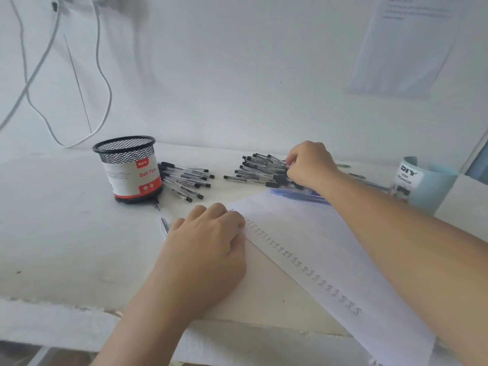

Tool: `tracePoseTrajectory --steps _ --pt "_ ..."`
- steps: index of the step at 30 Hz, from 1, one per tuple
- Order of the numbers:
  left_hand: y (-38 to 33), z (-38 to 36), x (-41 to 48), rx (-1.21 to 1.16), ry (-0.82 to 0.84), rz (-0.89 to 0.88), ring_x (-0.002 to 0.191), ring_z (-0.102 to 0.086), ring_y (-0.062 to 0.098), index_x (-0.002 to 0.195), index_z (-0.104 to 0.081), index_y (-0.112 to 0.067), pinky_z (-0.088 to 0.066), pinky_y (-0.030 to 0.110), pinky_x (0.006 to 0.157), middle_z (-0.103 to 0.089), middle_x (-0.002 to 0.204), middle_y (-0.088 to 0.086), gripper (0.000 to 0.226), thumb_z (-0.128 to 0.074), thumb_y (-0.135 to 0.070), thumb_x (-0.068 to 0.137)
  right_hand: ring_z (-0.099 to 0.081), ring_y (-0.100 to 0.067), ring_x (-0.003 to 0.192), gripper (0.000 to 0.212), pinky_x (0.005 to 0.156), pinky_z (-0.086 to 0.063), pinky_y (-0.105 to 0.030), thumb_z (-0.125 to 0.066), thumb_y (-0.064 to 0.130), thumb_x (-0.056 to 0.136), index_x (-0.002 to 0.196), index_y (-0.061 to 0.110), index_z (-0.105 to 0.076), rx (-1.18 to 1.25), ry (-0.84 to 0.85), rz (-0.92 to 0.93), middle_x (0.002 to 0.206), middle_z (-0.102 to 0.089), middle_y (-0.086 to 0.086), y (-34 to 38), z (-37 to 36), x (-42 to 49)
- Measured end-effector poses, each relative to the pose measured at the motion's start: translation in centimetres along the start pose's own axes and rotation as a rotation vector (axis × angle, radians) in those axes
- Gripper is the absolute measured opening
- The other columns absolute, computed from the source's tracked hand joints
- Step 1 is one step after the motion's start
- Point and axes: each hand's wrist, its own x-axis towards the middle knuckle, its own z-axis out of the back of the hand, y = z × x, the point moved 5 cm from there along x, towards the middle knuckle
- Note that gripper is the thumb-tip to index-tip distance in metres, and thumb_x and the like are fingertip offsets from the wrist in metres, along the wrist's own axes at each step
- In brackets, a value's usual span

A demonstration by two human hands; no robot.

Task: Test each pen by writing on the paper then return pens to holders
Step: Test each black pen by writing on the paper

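Right hand [309, 165] is out at the back of the desk [66, 233], into the right pile of pens [258, 170]. Its grip is bunched, fingers curled down with the tips pinching at the capped end of a pen in that heap. Which pen exactly, I can't tell, since the knuckles cover it.

Left hand [208, 233] sits mid-desk on the paper's left edge, fingers loosely tucked and holding nothing. It looks to be there as a weight, so the sheet won't slide when the writing starts.

The paper [330, 233] runs diagonally toward the near edge and hangs over it, with a long column of small test marks down its left side. So plenty of pens look done already.

A second pile of pens [184, 180] lies just beside the mesh holder [126, 170] at the back left, probably staged for going in. One stray pen [161, 216] lies between that holder's base and the left hand. The pale blue holder [427, 183] waits at the right edge. Something flat and blue [298, 195] lies under the right forearm.

Next up, I'd say: lift the pen clear of the pile and bring it to the paper.
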Motion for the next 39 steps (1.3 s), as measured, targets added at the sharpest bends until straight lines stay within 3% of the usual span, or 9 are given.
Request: tracePoseTrajectory --steps 7,15,19,25,28,32,36,39 --pt "0.1 -0.1 -0.1 0.009 0.003 0.004 0.118 -0.043 0.011 0.126 -0.056 -0.04 -0.036 0.034 0.098 -0.052 0.12 -0.021 0.042 -0.028 -0.043 0.095 -0.065 -0.026 0.09 0.025 0.085 -0.058 -0.038 -0.055 0.008 0.076 0.085 0.024 -0.073 0.056 -0.038 0.007 0.102 -0.068 -0.002 0.3 1.4 -1.0" --pt "-0.4 0.0 -0.5 0.035 -0.031 0.002 0.116 -0.048 0.013 0.12 -0.061 -0.035 -0.04 0.037 0.099 -0.058 0.121 -0.018 0.051 -0.022 -0.043 0.089 -0.064 -0.023 0.092 0.021 0.089 -0.056 -0.04 -0.059 0.012 0.086 0.093 0.023 -0.076 0.062 0.045 0.217 0.094 -0.07 0.004 5.1 0.7 -2.3" --pt "-0.3 -0.1 -0.5 0.043 -0.04 0.002 0.116 -0.048 0.012 0.12 -0.061 -0.033 -0.04 0.035 0.099 -0.058 0.123 -0.017 0.053 -0.02 -0.041 0.088 -0.059 -0.018 0.098 0.015 0.099 -0.043 -0.04 -0.063 0.021 0.092 0.095 0.026 -0.076 0.049 0.155 0.314 0.096 -0.07 0.009 8.8 -1.3 -2.2" --pt "0.0 -0.2 -0.4 -0.001 -0.068 -0.017 0.109 -0.051 0.016 0.115 -0.065 -0.032 -0.043 0.039 0.095 -0.061 0.118 -0.015 0.051 -0.022 -0.04 0.089 -0.054 -0.016 0.108 0.021 0.092 -0.03 -0.039 -0.058 0.022 0.095 0.1 0.032 -0.076 -0.017 0.282 0.334 0.101 -0.068 0.016 12.2 -5.7 -0.3" --pt "0.1 -0.2 -0.2 -0.013 -0.083 -0.031 0.107 -0.052 0.016 0.112 -0.066 -0.031 -0.045 0.04 0.093 -0.061 0.115 -0.015 0.061 -0.012 -0.044 0.087 -0.044 -0.017 0.114 0.016 0.099 -0.032 -0.043 -0.061 0.033 0.096 0.105 0.034 -0.075 -0.043 0.316 0.34 0.096 -0.064 0.016 12.6 -7.7 0.4" --pt "0.2 -0.1 -0.2 -0.026 -0.084 -0.034 0.105 -0.052 0.017 0.112 -0.067 -0.031 -0.045 0.041 0.092 -0.062 0.113 -0.014 0.063 -0.011 -0.045 0.084 -0.04 -0.018 0.12 0.013 0.096 -0.033 -0.044 -0.063 0.034 0.096 0.099 0.031 -0.075 -0.051 0.25 0.354 0.091 -0.065 0.017 12.7 -8.8 1.0" --pt "0.1 -0.1 -0.1 -0.036 -0.081 -0.02 0.106 -0.052 0.018 0.112 -0.067 -0.031 -0.045 0.041 0.093 -0.061 0.112 -0.013 0.051 -0.023 -0.04 0.088 -0.051 -0.019 0.111 0.013 0.095 -0.036 -0.042 -0.063 0.031 0.095 0.084 0.028 -0.069 -0.016 0.198 0.309 0.086 -0.061 0.017 12.4 -7.5 1.2" --pt "0.2 -0.1 -0.1 -0.052 -0.073 -0.012 0.108 -0.051 0.018 0.115 -0.066 -0.033 -0.044 0.041 0.095 -0.06 0.114 -0.015 0.05 -0.025 -0.039 0.088 -0.062 -0.016 0.097 0.01 0.091 -0.05 -0.038 -0.064 0.026 0.09 0.081 0.025 -0.068 0.263 0.147 0.227 0.088 -0.066 0.014 11.7 -5.0 1.3"
